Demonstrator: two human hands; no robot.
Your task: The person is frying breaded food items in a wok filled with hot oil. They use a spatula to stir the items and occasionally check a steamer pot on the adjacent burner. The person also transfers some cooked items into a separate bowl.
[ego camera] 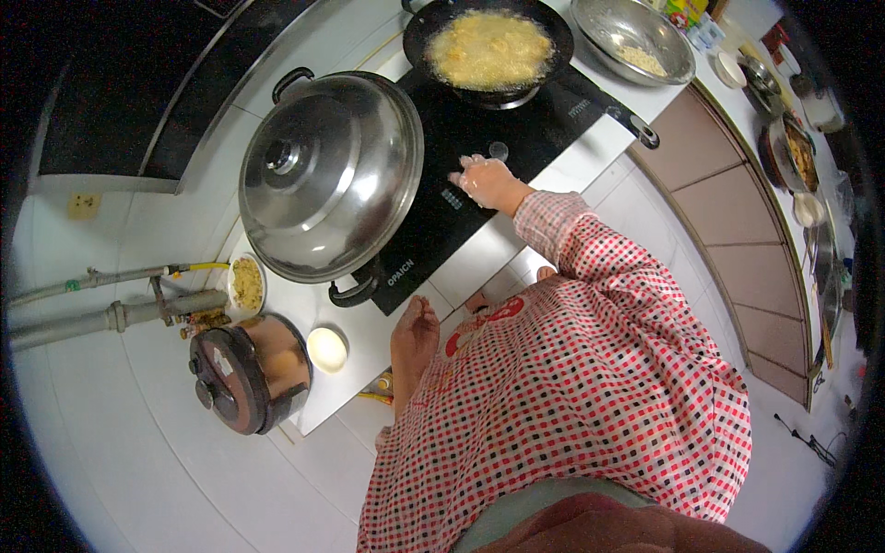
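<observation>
My right hand [484, 181], coated with wet batter or flour paste, is over the black glass cooktop [442, 228], below the wok; its fingers are partly curled and nothing shows in them. Near its fingertips lies a small round clear spot or disc [498, 151]. My left hand [416, 325] hangs by the cooktop's front edge, fingers loosely bent, its palm partly hidden. In the black wok [413, 41], pale yellow battered pieces [491, 52] bubble in oil on the far burner. A large pan with a domed steel lid [332, 176] covers the other burner.
A steel bowl [601, 34] with batter residue stands right of the wok. At left are an electric pressure cooker [252, 373], a cream bowl [327, 350] and a dish of chopped food [247, 285]. The wok's long handle [644, 131] juts past the counter edge. More dishes line the right counter.
</observation>
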